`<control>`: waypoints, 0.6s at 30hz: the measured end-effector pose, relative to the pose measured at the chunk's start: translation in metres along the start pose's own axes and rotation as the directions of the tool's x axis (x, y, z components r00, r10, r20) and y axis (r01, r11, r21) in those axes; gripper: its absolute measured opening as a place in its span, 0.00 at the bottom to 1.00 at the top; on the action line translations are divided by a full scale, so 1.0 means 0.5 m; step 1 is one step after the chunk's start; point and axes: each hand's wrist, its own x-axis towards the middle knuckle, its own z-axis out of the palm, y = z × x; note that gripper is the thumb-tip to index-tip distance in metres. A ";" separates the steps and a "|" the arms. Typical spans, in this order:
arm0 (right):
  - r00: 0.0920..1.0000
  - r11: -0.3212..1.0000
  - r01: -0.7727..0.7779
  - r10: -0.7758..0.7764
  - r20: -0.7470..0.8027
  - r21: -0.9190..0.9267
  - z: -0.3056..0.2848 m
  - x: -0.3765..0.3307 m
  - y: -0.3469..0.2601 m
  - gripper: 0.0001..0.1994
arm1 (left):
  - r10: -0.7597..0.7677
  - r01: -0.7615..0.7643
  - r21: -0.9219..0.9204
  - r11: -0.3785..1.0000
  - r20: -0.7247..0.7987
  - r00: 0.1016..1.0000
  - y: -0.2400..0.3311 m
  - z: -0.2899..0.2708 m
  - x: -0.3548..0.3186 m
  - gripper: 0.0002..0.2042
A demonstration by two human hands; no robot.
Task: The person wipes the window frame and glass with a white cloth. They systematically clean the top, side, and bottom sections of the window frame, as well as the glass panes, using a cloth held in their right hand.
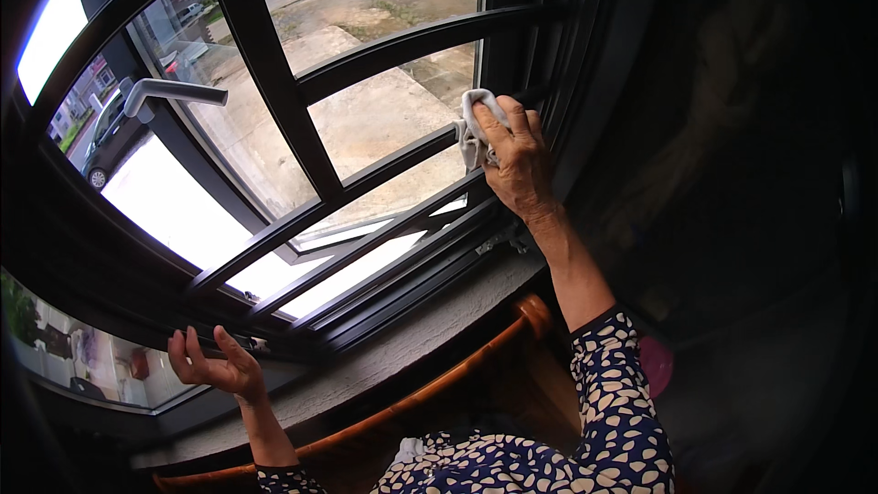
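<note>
My right hand (519, 154) presses a pale grey cloth (473, 133) around a dark horizontal bar (389, 165) of the window guard, close to the bar's right end. Its fingers are bent over the cloth. At the lower left, my left hand (215, 364) is raised with fingers apart and nothing in it, near the lower edge of the dark window frame (302, 345). Several bars cross the opening, with a thick upright bar (288, 101) between them.
An opened window sash with a grey handle (178, 93) stands beyond the bars at the left. Below the frame runs a rough grey sill (402, 338), and nearer me a brown wooden chair rail (430, 391). Outside lie a concrete yard (366, 119) and a dark car (108, 140).
</note>
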 end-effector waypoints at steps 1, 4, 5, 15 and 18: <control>1.000 1.000 -0.025 0.025 0.013 0.019 0.002 -0.004 -0.013 0.30 | 0.053 -0.053 -0.001 0.999 0.094 0.994 0.009 -0.005 0.021 0.18; 0.998 0.999 -0.042 0.043 -0.039 0.015 0.025 0.001 0.018 0.31 | 0.158 -0.189 0.111 0.976 0.240 0.958 0.021 0.003 0.067 0.14; 0.998 0.998 -0.060 0.061 -0.033 0.023 0.023 0.003 0.025 0.32 | 0.175 -0.237 0.176 0.955 0.310 0.934 0.022 0.003 0.073 0.16; 0.991 0.985 -0.117 0.108 -0.076 -0.125 0.025 0.012 0.086 0.29 | 0.199 -0.259 0.143 0.955 0.336 0.921 0.017 0.028 0.079 0.23; 0.994 0.991 -0.096 0.091 -0.065 -0.092 0.025 0.004 0.041 0.30 | 0.217 -0.268 0.118 0.956 0.324 0.921 0.024 0.034 0.080 0.23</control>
